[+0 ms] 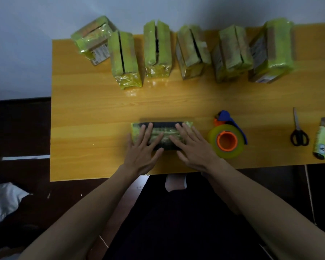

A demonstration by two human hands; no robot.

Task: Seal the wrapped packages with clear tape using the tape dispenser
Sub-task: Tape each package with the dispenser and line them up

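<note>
A: At the near edge of the table (86, 113), where does the package (161, 135) lie?

B: Crosswise, long axis left to right, under both hands. The left hand (142, 147) and right hand (192, 147) press flat on it, fingers straight, each grip released, clasping nothing.

A: And the dispenser (227, 136)?

B: Just beside the package's right end, not touching it. The right hand is nearer, so I judge it should fetch the dispenser while the left pins the package. Six more packages (158, 51) stand along the far edge.

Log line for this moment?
left hand: flat on package | right hand: flat on package | tape dispenser: idle, right of package
</note>
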